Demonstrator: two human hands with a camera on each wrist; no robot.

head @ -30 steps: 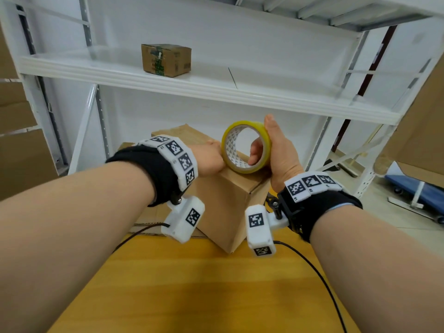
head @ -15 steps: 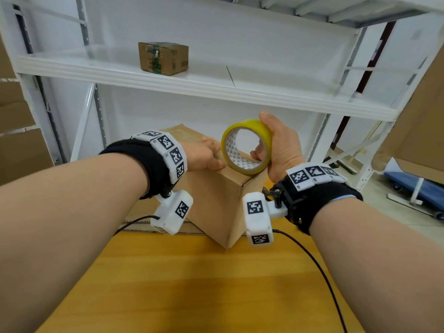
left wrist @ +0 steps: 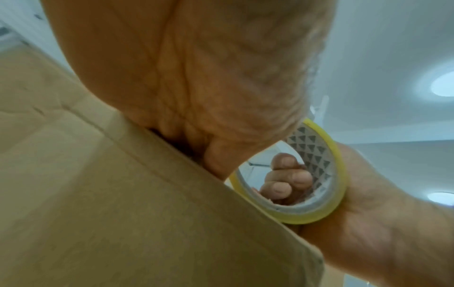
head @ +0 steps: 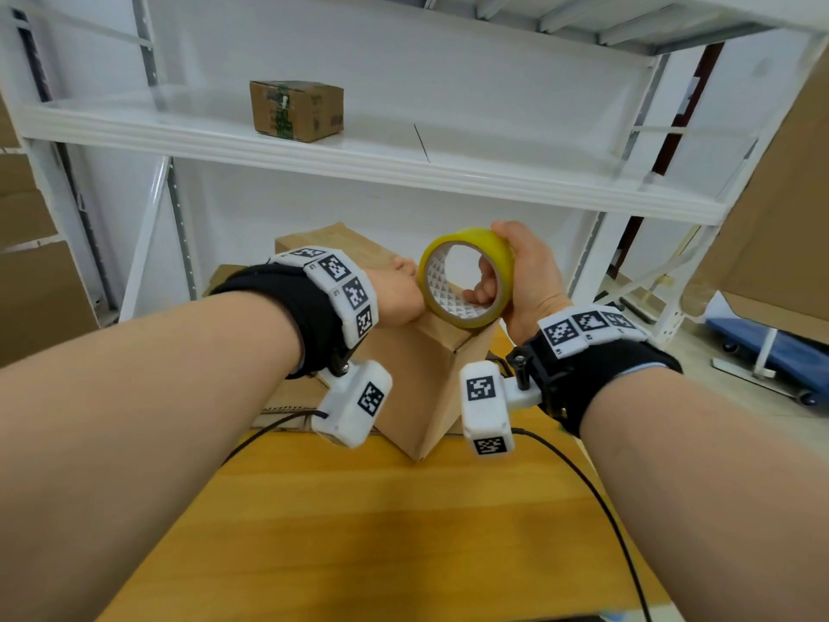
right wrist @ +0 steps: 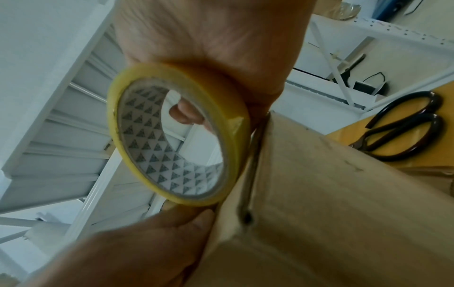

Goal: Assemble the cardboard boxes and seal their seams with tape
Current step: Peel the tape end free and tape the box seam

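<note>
I see a yellow tape roll (head: 466,277) with a white core printed in grey triangles, a plain brown cardboard box (head: 417,379), black-handled scissors (right wrist: 403,126) at right, and a honey-coloured wooden table (head: 403,531).

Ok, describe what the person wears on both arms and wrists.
Both forearms are bare. Each wrist has a black band topped by white blocks printed with black square markers. A white camera pod with the same markers hangs under each wrist, trailing a thin black cable.

Wooden table (head: 403,531) being occupied by a cardboard box (head: 417,388) — black scissors (right wrist: 403,134) lying beside it, white shelf (head: 359,150) bearing a small carton (head: 297,110).
</note>
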